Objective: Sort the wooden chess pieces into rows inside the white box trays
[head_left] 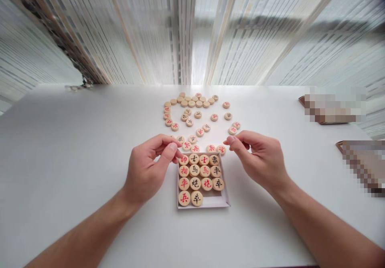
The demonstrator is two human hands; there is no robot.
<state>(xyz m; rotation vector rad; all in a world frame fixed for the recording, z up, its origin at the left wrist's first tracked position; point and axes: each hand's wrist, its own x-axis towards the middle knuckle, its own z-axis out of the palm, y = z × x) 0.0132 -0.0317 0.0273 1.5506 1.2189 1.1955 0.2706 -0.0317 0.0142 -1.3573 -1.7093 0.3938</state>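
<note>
A shallow white box (224, 202) lies on the white table, filled with rows of round wooden Chinese chess pieces (198, 171) marked in red and black. My left hand (148, 169) is at the box's upper left corner, thumb and forefinger pinched together; what they hold, if anything, is hidden. My right hand (260, 157) hovers off the box's upper right corner. Its fingers are curled and its fingertips pressed together beside a loose piece (221, 149), with nothing visible between them. Several more loose pieces (195, 113) lie scattered beyond the box, some face down.
The white table (75, 147) stretches wide on both sides. Two brown, blurred-out objects (331, 107) (363, 163) rest near its right edge. Pale vertical blinds (192, 31) hang behind the table's far edge.
</note>
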